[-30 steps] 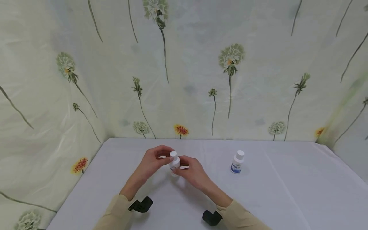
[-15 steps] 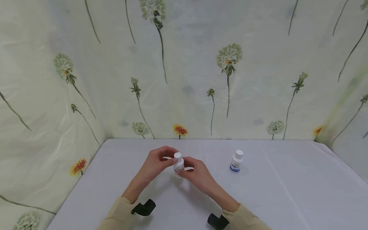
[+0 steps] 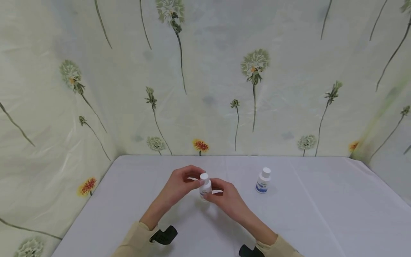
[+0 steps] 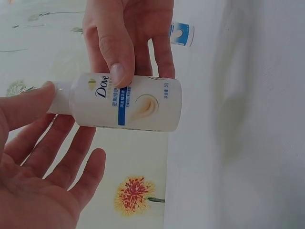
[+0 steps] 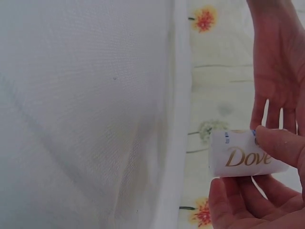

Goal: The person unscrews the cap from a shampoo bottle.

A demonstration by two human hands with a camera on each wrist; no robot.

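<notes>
Both hands and the bottle between them have shifted rightward across the table since the earlier head frames, while the other bottle keeps its place on the cloth. The left hand [image 3: 183,185] pinches the ridgeless-looking white cap [image 4: 62,98] between thumb and fingers, and the right hand [image 3: 228,198] grips the body of the small white plastic Dove bottle [image 3: 206,186] with its thumb across the front. That bottle stands roughly upright between the hands, left of the second white bottle with a blue-banded label [image 3: 263,182]; whether its base touches the table covered in white cloth [image 3: 289,221] cannot be told.

Only the left wrist view makes out the front label's blue stripe and cream-coloured swirl, along with the left thumb on the cap and the left fingers spread behind. The right wrist view shows the gold "Dove" lettering, the right thumb over the body and fingers below. The head view alone takes in the whole second bottle, of which the left wrist view catches a part.

Counted: two bottles, two hands, two beige sleeves [image 3: 136,240] and two black wrist devices [image 3: 165,235].
</notes>
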